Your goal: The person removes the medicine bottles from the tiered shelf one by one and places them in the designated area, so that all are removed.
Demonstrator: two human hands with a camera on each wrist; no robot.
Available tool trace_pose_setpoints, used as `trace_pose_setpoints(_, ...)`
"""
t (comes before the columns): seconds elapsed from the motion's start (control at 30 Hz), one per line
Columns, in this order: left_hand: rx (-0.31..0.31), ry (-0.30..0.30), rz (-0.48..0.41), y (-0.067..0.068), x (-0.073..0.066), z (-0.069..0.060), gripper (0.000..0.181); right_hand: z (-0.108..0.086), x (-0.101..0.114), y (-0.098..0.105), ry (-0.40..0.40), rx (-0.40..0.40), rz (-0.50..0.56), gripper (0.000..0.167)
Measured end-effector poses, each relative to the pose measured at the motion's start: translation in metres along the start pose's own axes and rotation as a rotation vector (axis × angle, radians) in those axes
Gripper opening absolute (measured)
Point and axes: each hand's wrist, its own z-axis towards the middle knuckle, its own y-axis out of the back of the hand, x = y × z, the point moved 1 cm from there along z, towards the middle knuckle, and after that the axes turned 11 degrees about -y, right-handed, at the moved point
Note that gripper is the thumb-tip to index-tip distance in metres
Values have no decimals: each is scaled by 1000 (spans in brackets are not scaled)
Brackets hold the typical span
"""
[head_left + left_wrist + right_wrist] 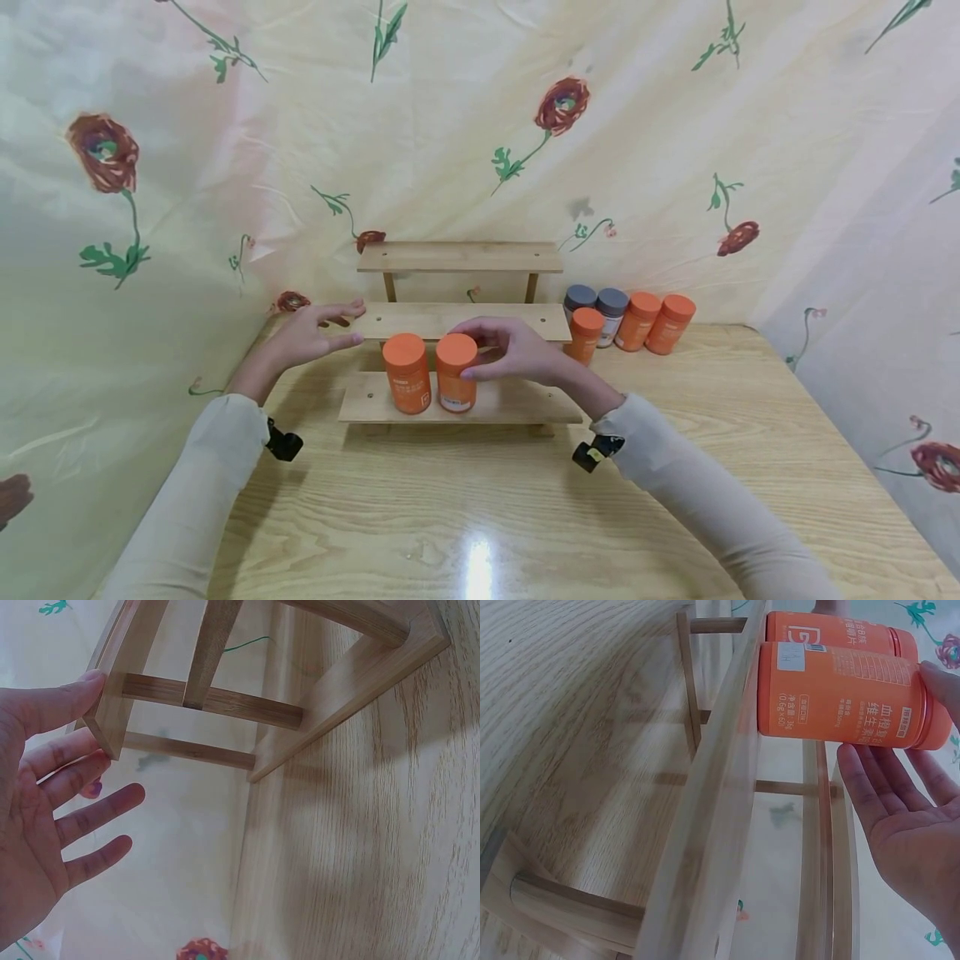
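A three-tier wooden display rack (459, 321) stands on the table. Two orange supplement bottles (408, 385) with orange lids stand upright side by side on its lowest tier. My right hand (513, 350) holds the right-hand bottle (840, 694) near its lid, the thumb on the near side and fingers behind. In the right wrist view this bottle's base meets the tier, and its label shows white print. My left hand (311, 333) grips the left end of the middle tier (112, 712) between thumb and forefingers, its other fingers spread loose.
Right of the rack, on the table (750, 442), stand two grey-lidded bottles (612, 312) and several orange bottles (670, 325). A flower-printed cloth (450, 125) hangs behind and along both sides. Both wrists carry small black cameras (283, 442).
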Motion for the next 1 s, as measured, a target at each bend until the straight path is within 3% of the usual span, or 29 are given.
trace_pose_setpoints(0.77,-10,-24,-12,0,3,0,62,-1,2,4,11,10,-33,51)
trace_pose_setpoints(1.0,-2,0,-9,0,0,0,61,-6,5,10,-15,28,-59,50)
